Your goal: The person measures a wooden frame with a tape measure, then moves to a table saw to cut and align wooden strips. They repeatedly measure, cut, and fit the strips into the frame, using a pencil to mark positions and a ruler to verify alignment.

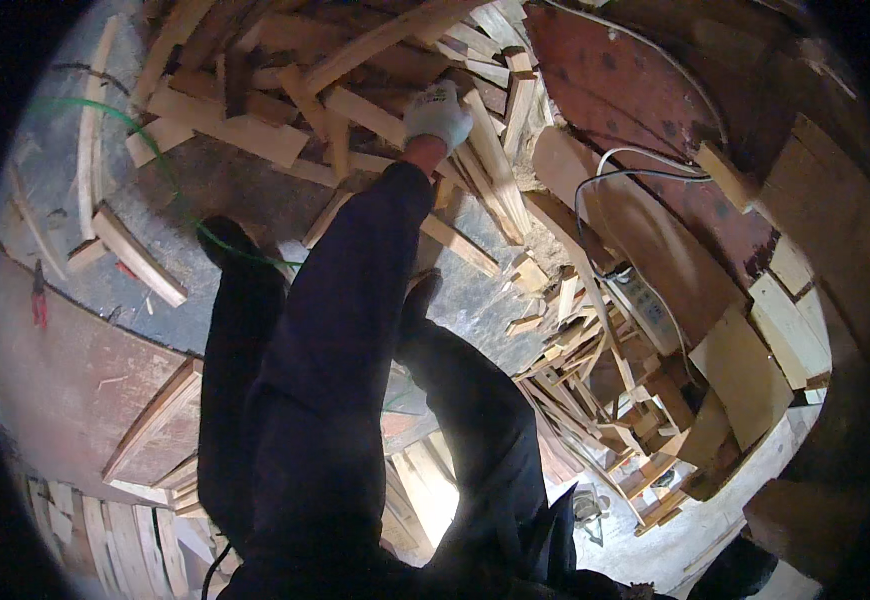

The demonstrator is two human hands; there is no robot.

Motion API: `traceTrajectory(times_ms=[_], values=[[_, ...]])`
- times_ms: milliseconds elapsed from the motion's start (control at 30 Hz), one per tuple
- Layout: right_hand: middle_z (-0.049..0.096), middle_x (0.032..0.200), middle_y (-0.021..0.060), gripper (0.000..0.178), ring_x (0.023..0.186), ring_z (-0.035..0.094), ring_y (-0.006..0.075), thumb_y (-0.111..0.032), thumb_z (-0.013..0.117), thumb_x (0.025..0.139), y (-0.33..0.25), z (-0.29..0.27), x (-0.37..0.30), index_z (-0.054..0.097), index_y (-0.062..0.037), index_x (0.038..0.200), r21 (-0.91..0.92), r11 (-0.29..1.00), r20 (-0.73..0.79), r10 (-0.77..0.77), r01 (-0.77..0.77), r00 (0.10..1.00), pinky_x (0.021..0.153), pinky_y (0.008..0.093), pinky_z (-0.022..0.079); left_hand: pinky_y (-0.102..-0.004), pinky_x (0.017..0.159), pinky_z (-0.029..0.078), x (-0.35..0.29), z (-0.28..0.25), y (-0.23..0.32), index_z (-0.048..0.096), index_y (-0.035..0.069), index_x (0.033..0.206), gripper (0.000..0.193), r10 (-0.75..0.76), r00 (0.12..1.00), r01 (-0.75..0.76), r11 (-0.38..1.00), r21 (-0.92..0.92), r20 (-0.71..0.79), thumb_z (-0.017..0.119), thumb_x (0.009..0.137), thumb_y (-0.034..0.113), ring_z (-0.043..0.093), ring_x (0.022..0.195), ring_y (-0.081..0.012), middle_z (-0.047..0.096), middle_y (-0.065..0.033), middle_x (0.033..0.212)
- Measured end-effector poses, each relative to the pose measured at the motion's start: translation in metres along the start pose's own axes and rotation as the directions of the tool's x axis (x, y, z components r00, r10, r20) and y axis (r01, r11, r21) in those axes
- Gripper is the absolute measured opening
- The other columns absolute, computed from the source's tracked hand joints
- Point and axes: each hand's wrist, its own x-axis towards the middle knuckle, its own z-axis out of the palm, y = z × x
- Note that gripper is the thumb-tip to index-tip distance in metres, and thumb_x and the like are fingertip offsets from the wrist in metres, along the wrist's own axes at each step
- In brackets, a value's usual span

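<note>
My left hand [437, 116], in a white work glove, reaches far forward into a heap of cut wood. Its fingers curl downward and look closed, but their tips are hidden, so what they hold cannot be made out. Right beside the glove lie long pale wood strips [495, 165]. On its other side a flat wooden piece [367, 114] slants up to it. Beneath my wrist another strip [460, 245] rests on the grey floor. My dark-sleeved left arm [340, 330] stretches up between my legs. My right hand does not show.
A green cord [160, 150] crosses the floor near my foot. To the right, cables run to a white power strip [647, 312] among wood scraps [595, 350] and a reddish panel [615, 85]. Red-handled pliers [40, 297] lie at left by a large brown board [75, 370].
</note>
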Motion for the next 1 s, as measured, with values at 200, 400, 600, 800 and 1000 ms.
traceTrajectory(times_ms=[200, 400, 600, 800, 1000], values=[[0.058, 0.142, 0.0177, 0.050, 0.131, 0.055, 0.0335, -0.034, 0.055, 0.102, 0.006, -0.021, -0.005, 0.057, 0.0017, 0.138, 0.065, 0.998, -0.076, -0.017, 0.021, 0.997, 0.114, 0.0454, 0.039, -0.0473, 0.100, 0.051, -0.086, -0.137, 0.049, 0.062, 0.005, 0.132, 0.051, 0.059, 0.998, -0.065, 0.957, -0.284, -0.027, 0.070, 0.089, 0.032, 0.067, 0.115, -0.0394, 0.069, -0.0238, 0.124], [0.059, 0.142, 0.0186, 0.051, 0.131, 0.054, 0.0347, -0.036, 0.056, 0.101, 0.013, -0.038, -0.002, 0.060, 0.0019, 0.135, 0.160, 0.985, -0.222, -0.035, 0.071, 0.975, 0.115, 0.0458, 0.038, -0.0334, 0.096, 0.053, -0.212, -0.352, 0.121, 0.062, 0.001, 0.130, 0.037, 0.050, 0.983, -0.153, 0.756, -0.636, -0.178, 0.067, 0.098, 0.020, 0.067, 0.109, -0.0176, 0.071, -0.0085, 0.117], [0.062, 0.137, 0.0203, 0.047, 0.131, 0.055, 0.0386, -0.031, 0.058, 0.096, 0.022, -0.055, -0.001, 0.065, 0.0010, 0.130, 0.253, 0.966, -0.330, 0.042, 0.045, 0.943, 0.115, 0.0469, 0.038, -0.0369, 0.091, 0.050, -0.346, -0.493, 0.231, 0.058, 0.005, 0.134, 0.034, -0.041, 0.911, -0.412, -0.116, -0.904, -0.411, 0.050, 0.109, 0.026, 0.060, 0.097, -0.0211, 0.061, -0.0067, 0.111], [0.064, 0.129, 0.0190, 0.032, 0.124, 0.057, 0.0380, 0.000, 0.059, 0.088, 0.016, -0.081, -0.006, 0.067, -0.0043, 0.119, 0.540, 0.829, -0.424, 0.121, 0.143, 0.898, 0.110, 0.0466, 0.043, -0.0319, 0.064, 0.038, -0.466, -0.521, 0.381, 0.055, 0.004, 0.113, 0.022, 0.335, 0.861, -0.230, -0.414, -0.881, -0.383, 0.051, 0.104, 0.024, 0.041, 0.074, -0.0159, 0.041, -0.0030, 0.088], [0.062, 0.127, 0.0209, 0.053, 0.119, 0.058, 0.0422, -0.014, 0.073, 0.079, 0.010, -0.154, -0.133, 0.060, -0.0018, 0.128, 0.781, 0.516, -0.346, -0.110, 0.352, 0.932, 0.104, 0.0510, 0.046, -0.0295, 0.057, 0.038, -0.533, -0.477, 0.516, 0.055, 0.005, 0.118, 0.027, 0.393, 0.827, -0.182, -0.489, -0.853, -0.402, 0.059, 0.099, 0.025, 0.042, 0.070, -0.0145, 0.040, -0.0007, 0.086]])
